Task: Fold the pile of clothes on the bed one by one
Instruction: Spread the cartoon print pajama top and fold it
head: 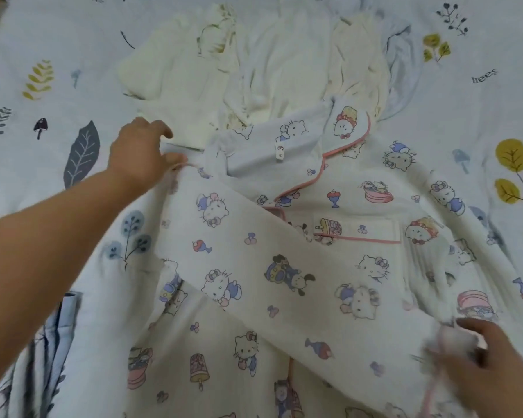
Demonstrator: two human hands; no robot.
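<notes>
A printed pyjama top (329, 251) lies face up on the bed (43, 86), collar toward the unfolded pile (254, 64) of pale clothes just beyond it. One sleeve (269, 267) is drawn slantwise across the chest. The left hand (139, 152) pinches the shoulder edge; the right hand (489, 357) grips the cuff, blurred, near the hem. To fold this well, the shoulder should probably stay pinned while the cuff is pulled taut, so the sleeve lies flat inside the body's outline without puckers. The crease at the shoulder wants to run straight down, parallel to the side seam, before the other sleeve (465, 206) is brought over likewise.
</notes>
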